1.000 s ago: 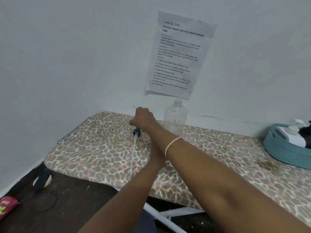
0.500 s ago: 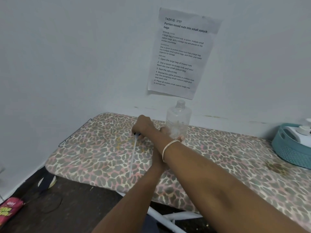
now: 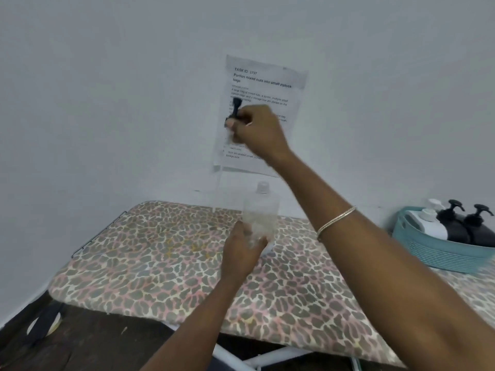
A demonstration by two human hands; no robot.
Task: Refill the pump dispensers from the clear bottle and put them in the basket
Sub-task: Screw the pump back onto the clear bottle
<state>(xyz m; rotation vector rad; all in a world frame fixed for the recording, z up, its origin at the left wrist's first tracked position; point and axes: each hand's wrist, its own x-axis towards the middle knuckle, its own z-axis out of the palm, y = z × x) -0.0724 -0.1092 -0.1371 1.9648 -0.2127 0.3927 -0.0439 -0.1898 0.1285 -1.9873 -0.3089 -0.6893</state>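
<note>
Head view: the leopard-print ironing board point(image 3: 160, 263) runs along the pale wall. A printed paper sheet point(image 3: 267, 79) is taped to the wall above it. At the board's right end, the teal ribbed plastic basket point(image 3: 439, 259) already holds two white pump dispensers point(image 3: 431, 226) and two black pump dispensers point(image 3: 455, 227).

Half a second ago your right hand point(image 3: 257, 132) was low on the cover, crossed over your left forearm and closing on the pump lying there. Now it is raised in front of the sheet, its fingers curled tight round the black pump head point(image 3: 236, 107). The thin pale tube point(image 3: 218, 187) trails below, too faint to trace fully.

Your left hand point(image 3: 241, 253) has wrapped its fingers round the lower body of the clear plastic bottle point(image 3: 261, 210), which is upright near the wall. I cannot tell whether its base touches the cover.

With four dispensers in the basket, this pump looks like the last loose part. You probably mean to seat it in the neck next.

The wall is close behind the bottle, so keep the tube off it. The cover to the left lies open, and the near edge drops to dark floor. The basket is well apart, beyond your right forearm.
</note>
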